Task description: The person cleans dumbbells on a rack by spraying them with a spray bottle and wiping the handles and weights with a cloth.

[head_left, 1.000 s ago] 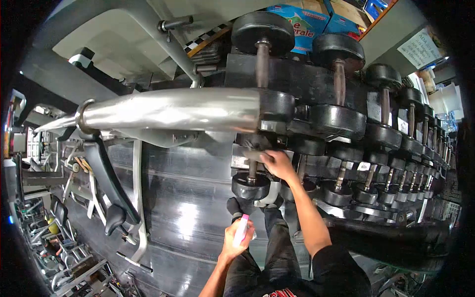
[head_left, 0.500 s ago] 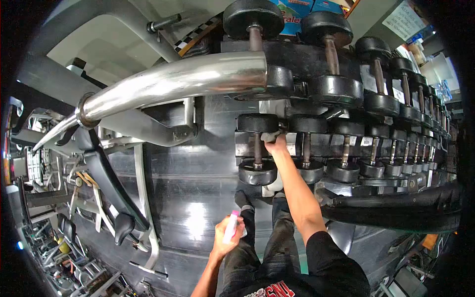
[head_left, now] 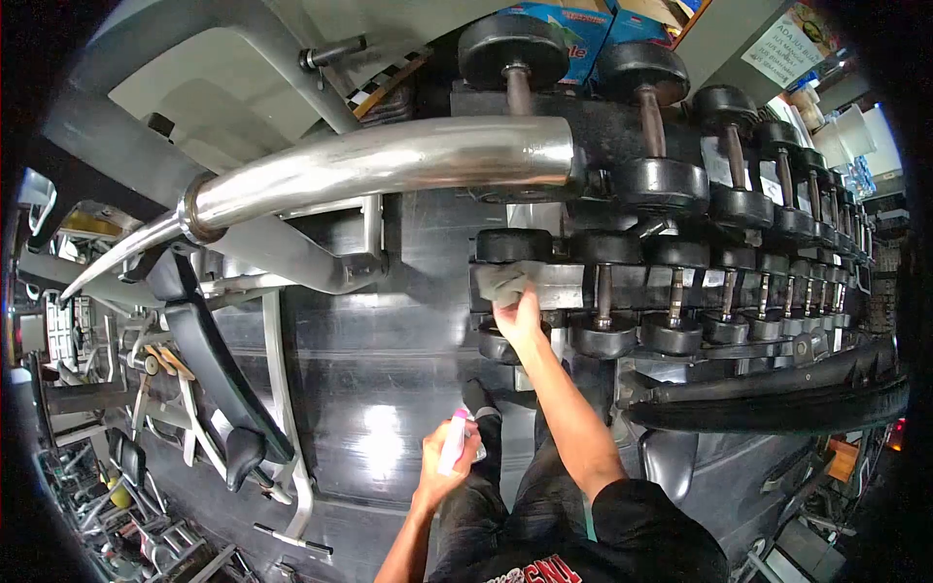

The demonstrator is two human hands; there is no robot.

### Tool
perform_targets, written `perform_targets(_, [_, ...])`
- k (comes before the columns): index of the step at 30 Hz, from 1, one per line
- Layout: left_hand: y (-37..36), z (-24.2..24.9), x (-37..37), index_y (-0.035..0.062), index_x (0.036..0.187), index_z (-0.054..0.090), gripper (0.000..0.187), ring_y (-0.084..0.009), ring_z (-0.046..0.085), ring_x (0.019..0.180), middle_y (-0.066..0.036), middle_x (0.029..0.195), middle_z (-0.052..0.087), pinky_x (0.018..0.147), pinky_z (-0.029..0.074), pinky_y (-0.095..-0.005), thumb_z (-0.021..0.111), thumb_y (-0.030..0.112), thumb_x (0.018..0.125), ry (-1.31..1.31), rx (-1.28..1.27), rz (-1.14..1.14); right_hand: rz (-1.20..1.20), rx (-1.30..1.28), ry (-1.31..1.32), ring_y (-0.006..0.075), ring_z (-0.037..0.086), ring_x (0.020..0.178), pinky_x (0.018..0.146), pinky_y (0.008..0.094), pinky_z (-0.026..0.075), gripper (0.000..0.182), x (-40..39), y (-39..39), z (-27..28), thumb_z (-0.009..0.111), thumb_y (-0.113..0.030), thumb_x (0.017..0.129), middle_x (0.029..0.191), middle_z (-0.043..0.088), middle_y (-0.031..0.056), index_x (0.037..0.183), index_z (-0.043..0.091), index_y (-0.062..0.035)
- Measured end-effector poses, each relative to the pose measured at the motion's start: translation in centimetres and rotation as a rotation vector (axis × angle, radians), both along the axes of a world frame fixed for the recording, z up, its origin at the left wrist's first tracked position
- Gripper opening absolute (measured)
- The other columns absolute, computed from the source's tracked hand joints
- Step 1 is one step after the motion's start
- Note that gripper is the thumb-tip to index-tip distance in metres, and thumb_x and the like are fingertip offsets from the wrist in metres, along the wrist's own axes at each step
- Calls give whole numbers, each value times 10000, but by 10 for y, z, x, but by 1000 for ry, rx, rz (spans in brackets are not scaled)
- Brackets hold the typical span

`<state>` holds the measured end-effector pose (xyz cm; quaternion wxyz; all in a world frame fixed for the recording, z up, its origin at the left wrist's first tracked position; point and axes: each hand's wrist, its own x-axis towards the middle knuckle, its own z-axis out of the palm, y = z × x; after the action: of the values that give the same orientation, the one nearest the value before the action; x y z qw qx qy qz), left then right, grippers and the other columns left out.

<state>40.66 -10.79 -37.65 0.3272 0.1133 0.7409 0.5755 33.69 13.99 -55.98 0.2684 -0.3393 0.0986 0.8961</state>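
Note:
A grey cloth (head_left: 507, 283) is held in my right hand (head_left: 520, 319), which presses it over the handle of the leftmost dumbbell (head_left: 513, 246) on the lower row. The cloth hides most of that handle. The dumbbell's black round heads show above and below my hand. My left hand (head_left: 447, 468) is closed around a white spray bottle (head_left: 453, 443) with a pink top, held low in front of my legs. Just right of the cloth, a second dumbbell (head_left: 604, 291) rests on the silver rack plate (head_left: 561, 287).
Larger dumbbells (head_left: 663, 183) line the upper row. A thick chrome bar (head_left: 389, 160) crosses above the rack's left end. To the left stands a machine with a black pad (head_left: 219, 369). A long black padded piece (head_left: 768, 394) lies at right. Dark flooring (head_left: 360, 389) lies below.
My right hand has moved left with the cloth, from the right side of the leftmost dumbbell's handle to over it. My left hand stays about where it was with the bottle.

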Motion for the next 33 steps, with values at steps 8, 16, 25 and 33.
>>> perform_targets(8, [-8, 23, -8, 33, 935, 609, 136, -75, 558, 593, -39, 757, 632, 532, 455, -242, 645, -12, 812, 63, -64, -8, 117, -48, 183, 242, 649, 867, 756, 385, 563, 278, -44, 3, -96, 376, -219, 960, 964, 656, 93, 1021, 584, -45])
perform_targets(16, [-8, 22, -1, 30, 935, 590, 121, -76, 573, 614, -46, 769, 639, 547, 471, -244, 645, 5, 830, 42, -32, 33, 277, -194, 55, 245, 644, 903, 798, 391, 558, 235, -38, 36, -17, 442, -215, 954, 998, 661, 94, 1026, 615, -73])
perform_targets(25, [2, 20, 6, 15, 940, 571, 111, -109, 601, 614, -55, 744, 610, 567, 482, -262, 597, -19, 837, 25, 19, 64, 151, 161, 21, 238, 615, 998, 921, 403, 497, 284, 86, 95, -8, 389, -226, 983, 1075, 637, 92, 1111, 572, -51])
perform_targets(33, [9, 12, 21, 27, 933, 618, 134, -94, 558, 638, -63, 799, 637, 576, 462, -260, 647, -9, 806, -3, -7, 44, 797, 1089, -947, 324, 571, 1096, 941, 377, 464, 419, 100, 47, 6, 548, -320, 941, 1225, 583, 152, 1258, 513, -48])
